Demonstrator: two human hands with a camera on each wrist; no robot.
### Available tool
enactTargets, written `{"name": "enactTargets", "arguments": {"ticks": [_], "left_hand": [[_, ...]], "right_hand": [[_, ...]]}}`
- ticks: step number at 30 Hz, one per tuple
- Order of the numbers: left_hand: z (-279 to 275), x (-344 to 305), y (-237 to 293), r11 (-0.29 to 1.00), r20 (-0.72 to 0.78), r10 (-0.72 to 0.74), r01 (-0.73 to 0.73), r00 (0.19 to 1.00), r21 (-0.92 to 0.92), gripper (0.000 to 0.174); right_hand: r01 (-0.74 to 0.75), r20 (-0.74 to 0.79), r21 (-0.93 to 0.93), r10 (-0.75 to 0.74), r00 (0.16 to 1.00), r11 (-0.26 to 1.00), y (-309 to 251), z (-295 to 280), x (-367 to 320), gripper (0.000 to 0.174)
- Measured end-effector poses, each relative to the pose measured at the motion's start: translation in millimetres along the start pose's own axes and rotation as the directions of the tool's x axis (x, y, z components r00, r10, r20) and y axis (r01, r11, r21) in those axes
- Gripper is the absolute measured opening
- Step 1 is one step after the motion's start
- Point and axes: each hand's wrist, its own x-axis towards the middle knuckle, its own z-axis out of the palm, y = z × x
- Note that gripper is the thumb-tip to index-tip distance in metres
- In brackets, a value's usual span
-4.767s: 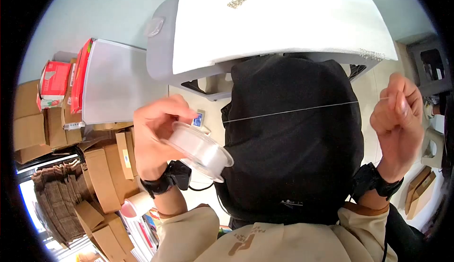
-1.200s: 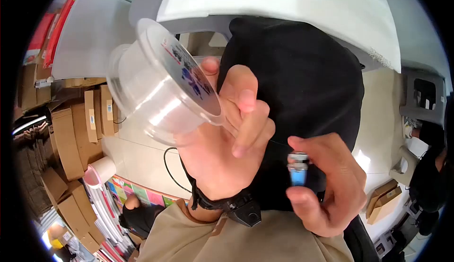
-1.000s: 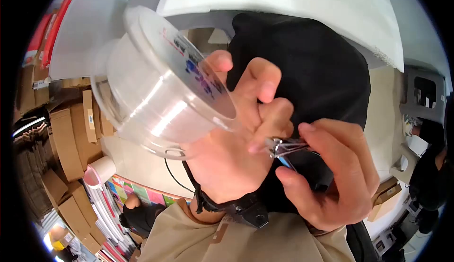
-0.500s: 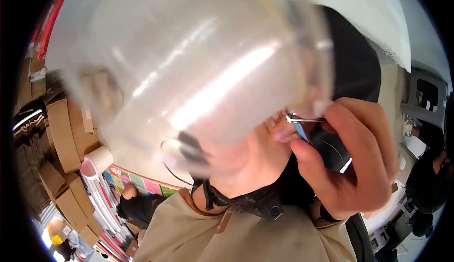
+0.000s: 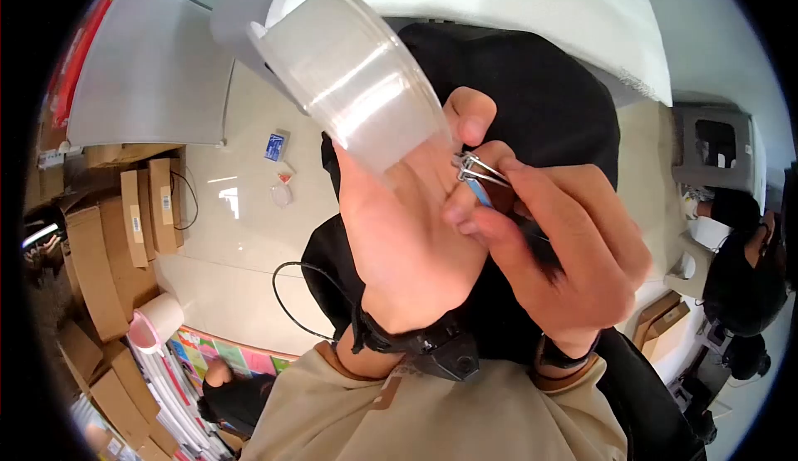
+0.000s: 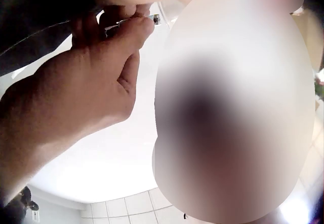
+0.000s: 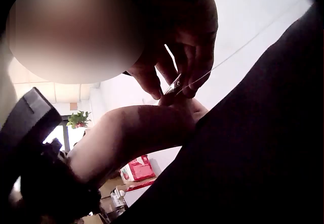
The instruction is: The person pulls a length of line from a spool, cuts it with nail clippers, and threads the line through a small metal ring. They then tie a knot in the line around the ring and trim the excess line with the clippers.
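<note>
My left hand holds a clear plastic spool of pale thread, palm turned up and fingers curled. The spool hides its thumb and part of the palm. Right at the left fingertips is a small metal nail clipper with a blue part. My right hand pinches this clipper between thumb and fingers, with its lever raised. In the right wrist view, a thin thread runs taut from the fingers up to the right. The clipper shows only its end in the left wrist view.
A white-covered table stands ahead, beyond the black cloth over the lap. Cardboard boxes and a grey-white panel are at left. A small blue box lies on the floor. At right are a grey stool and another person.
Earlier the right hand drew thread out from the spool; now it holds the nail clipper, brought against the left fingers. The spool rose close to the head camera, then dropped back.
</note>
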Motion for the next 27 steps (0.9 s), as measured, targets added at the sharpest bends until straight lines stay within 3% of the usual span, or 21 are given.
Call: {"name": "enactTargets", "arguments": {"ticks": [3,10,12,14,17,19,21,24,26,27], "left_hand": [[3,-3,7,1.0,0.079,-0.011,0.012,0.997,-0.007,0.036],[0,-4,8,0.989,0.095,-0.062,0.073,0.994,-0.125,0.027],[-6,-3,12,0.985,0.184,-0.075,0.101,0.98,-0.137,0.026],[-6,-1,20,0.99,0.182,-0.013,0.038,0.983,-0.133,0.027],[-6,3,38,0.998,0.142,0.069,-0.067,0.988,-0.02,0.028],[-4,5,48,0.993,0.139,0.115,-0.119,0.984,0.018,0.024],[-5,8,60,0.995,0.22,0.082,-0.092,0.972,0.039,0.021],[-2,8,66,0.996,0.293,0.038,-0.06,0.955,0.066,0.017],[2,8,65,0.996,0.314,0.02,-0.048,0.949,0.081,0.016],[3,7,64,0.996,0.325,-0.009,-0.019,0.946,0.082,0.016]], "right_hand": [[0.05,-0.025,0.009,-0.049,0.998,0.999,-3,0,2,0.031],[0.1,-0.008,0.021,-0.1,0.995,0.995,-1,-1,5,0.025],[0.066,0.022,0.07,-0.068,0.997,0.995,1,-4,5,0.025],[-0.018,0.07,0.139,0.009,0.997,0.99,-4,-14,6,0.026],[-0.163,0.295,0.123,0.121,0.948,0.979,-5,-18,4,0.026],[-0.055,0.484,0.023,0.037,0.874,0.998,2,-12,-6,0.025],[-0.067,0.604,-0.027,0.07,0.794,0.997,0,-9,-16,0.029],[-0.078,0.651,-0.047,0.09,0.753,0.996,-4,-16,-17,0.037],[-0.163,0.382,0.032,0.139,0.914,0.986,-3,-16,-15,0.045],[-0.221,0.297,0.096,0.185,0.937,0.97,-5,-14,-11,0.044]]}}
